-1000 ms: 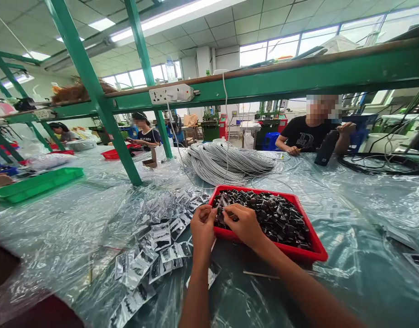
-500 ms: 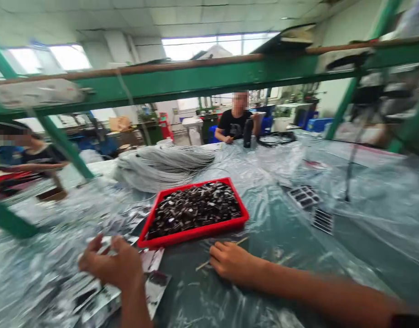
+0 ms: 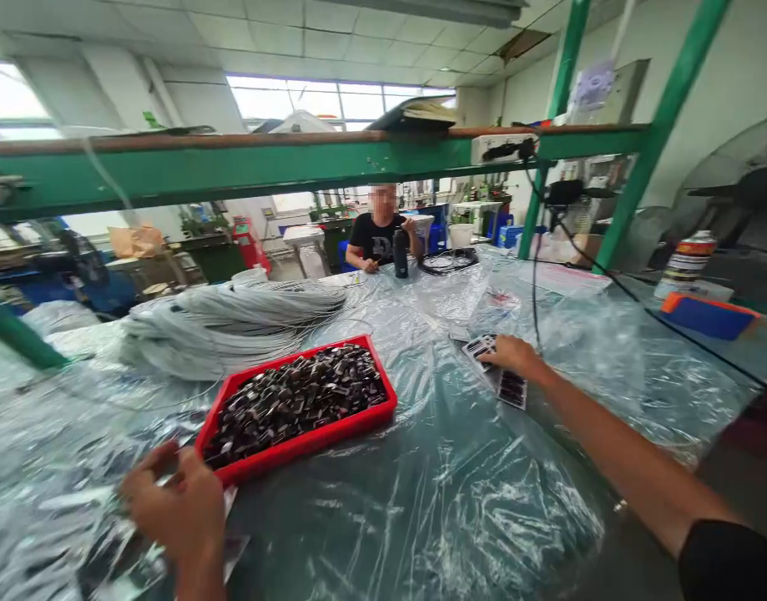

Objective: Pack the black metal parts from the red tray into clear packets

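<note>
A red tray (image 3: 358, 424) full of small black parts sits on the plastic-covered table in front of me. My right hand (image 3: 513, 355) reaches far to the right and rests on a flat sheet of black parts (image 3: 505, 383), fingers bent down over its near end. At the lower left, my left hand (image 3: 174, 505) curls its fingers around a small clear packet, over a heap of similar silvery packets (image 3: 58, 534).
A big bundle of grey cables (image 3: 226, 321) lies behind the tray. A person in a black shirt (image 3: 378, 238) sits across the table beside a dark bottle (image 3: 400, 251). A green frame beam (image 3: 264, 163) runs overhead. A spray can (image 3: 687, 259) and blue-orange box (image 3: 708, 315) stand right.
My view swung right. My right hand left the thin stick near the tray and reached out to the sheet of black parts. My left hand stayed low by the packets.
</note>
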`<action>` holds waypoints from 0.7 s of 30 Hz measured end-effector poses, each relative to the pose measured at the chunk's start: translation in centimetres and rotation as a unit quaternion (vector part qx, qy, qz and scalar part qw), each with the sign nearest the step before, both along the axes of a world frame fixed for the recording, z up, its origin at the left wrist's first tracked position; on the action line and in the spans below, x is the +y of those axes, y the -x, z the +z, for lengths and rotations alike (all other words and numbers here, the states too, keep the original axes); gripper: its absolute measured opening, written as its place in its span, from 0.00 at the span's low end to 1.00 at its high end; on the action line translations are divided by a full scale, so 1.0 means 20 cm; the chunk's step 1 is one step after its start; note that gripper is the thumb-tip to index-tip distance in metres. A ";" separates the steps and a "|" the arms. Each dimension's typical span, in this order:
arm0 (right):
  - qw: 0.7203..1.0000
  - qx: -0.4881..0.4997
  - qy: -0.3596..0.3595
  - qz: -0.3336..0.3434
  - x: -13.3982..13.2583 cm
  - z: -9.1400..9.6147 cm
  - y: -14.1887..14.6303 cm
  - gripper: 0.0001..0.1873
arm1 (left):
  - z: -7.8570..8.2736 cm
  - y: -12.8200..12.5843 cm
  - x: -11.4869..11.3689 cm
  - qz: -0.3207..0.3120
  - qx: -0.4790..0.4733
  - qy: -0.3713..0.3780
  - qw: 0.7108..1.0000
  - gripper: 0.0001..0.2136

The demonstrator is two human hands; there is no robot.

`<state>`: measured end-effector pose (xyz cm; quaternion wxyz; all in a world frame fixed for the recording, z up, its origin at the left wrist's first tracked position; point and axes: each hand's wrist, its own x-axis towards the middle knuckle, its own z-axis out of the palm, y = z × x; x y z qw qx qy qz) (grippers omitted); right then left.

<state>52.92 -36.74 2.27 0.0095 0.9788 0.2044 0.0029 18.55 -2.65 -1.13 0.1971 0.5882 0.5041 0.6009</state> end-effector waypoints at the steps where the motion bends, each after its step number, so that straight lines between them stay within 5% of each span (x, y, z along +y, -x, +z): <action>1: 1.000 0.005 0.004 0.005 0.01 0.01 -0.01 0.22 | 0.01 0.00 -0.02 -0.009 0.004 -0.012 1.000 0.14; 5: 0.998 -0.021 0.012 0.061 -0.01 -0.02 0.03 0.14 | 0.03 0.12 -0.14 -0.052 -0.038 -0.011 0.998 0.15; 8: 0.978 -0.024 -0.024 0.205 -0.02 -0.09 0.18 0.10 | -0.03 0.27 -0.32 -0.090 -0.059 0.029 0.994 0.15; 11: 0.895 0.063 -0.101 0.430 0.07 -0.19 0.48 0.08 | -0.13 0.38 -0.51 -0.125 -0.011 0.079 0.989 0.14; 13: 0.849 0.046 -0.137 0.508 0.20 -0.26 0.72 0.13 | -0.19 0.39 -0.61 -0.165 0.035 0.103 0.980 0.14; 17: 0.790 -0.031 -0.151 0.593 0.44 -0.33 1.04 0.24 | -0.24 0.36 -0.71 -0.239 0.099 0.081 0.962 0.12; 21: 0.786 0.005 -0.181 0.591 0.45 -0.25 1.03 0.23 | -0.27 0.34 -0.72 -0.277 0.209 0.040 0.937 0.16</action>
